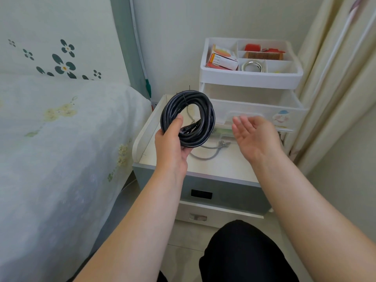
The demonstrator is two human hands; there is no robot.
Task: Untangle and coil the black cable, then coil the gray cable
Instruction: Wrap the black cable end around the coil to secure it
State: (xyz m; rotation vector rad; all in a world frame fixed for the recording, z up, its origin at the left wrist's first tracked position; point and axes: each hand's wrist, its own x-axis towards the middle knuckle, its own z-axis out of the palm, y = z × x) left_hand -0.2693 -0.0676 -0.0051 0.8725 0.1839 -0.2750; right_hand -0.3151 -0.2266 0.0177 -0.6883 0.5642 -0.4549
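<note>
The black cable point(205, 119) is wound into a round coil, held upright above the nightstand. My left hand point(173, 143) grips the coil's lower left side, thumb on the front. A thin tie shows near the coil's top and its plug end lies inside the ring. My right hand point(252, 135) hovers to the right of the coil, palm up, fingers apart, holding nothing. The gray cable point(209, 154) lies loose on the nightstand top point(230, 165), partly hidden behind the black coil and my left hand.
A white drawer organizer point(252, 78) stands at the back of the nightstand, with boxes, a comb and a tape roll in its top tray. A bed point(61, 139) lies to the left, a curtain point(335, 78) to the right. My knee in black point(244, 251) is below.
</note>
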